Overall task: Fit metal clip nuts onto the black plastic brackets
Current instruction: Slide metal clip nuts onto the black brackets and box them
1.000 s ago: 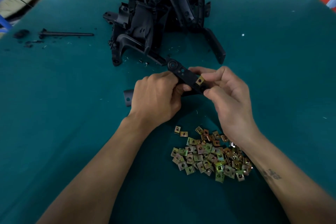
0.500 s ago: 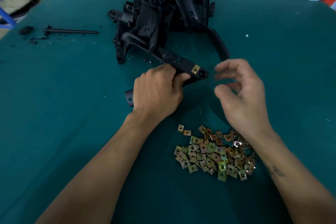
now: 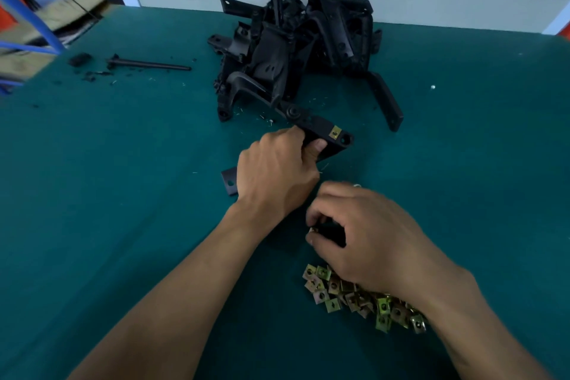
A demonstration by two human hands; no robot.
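Observation:
My left hand (image 3: 274,176) grips a black plastic bracket (image 3: 317,126) near its middle and holds it tilted above the green table. A brass-coloured clip nut (image 3: 334,133) sits on the bracket's right end. My right hand (image 3: 370,234) hovers low over the far edge of the loose pile of clip nuts (image 3: 354,296), fingers curled. A pale bit of metal shows between its thumb and forefinger, so it pinches one nut. The hand hides much of the pile.
A heap of black brackets (image 3: 293,49) fills the back middle of the table (image 3: 123,194), one bracket (image 3: 385,102) lying off to its right. A black rod (image 3: 148,65) and small black scraps lie at the back left. Shelving stands beyond the left edge.
My right hand let go of the bracket's end and dropped back to the pile of nuts, curling its fingers there. My left hand kept hold of the bracket.

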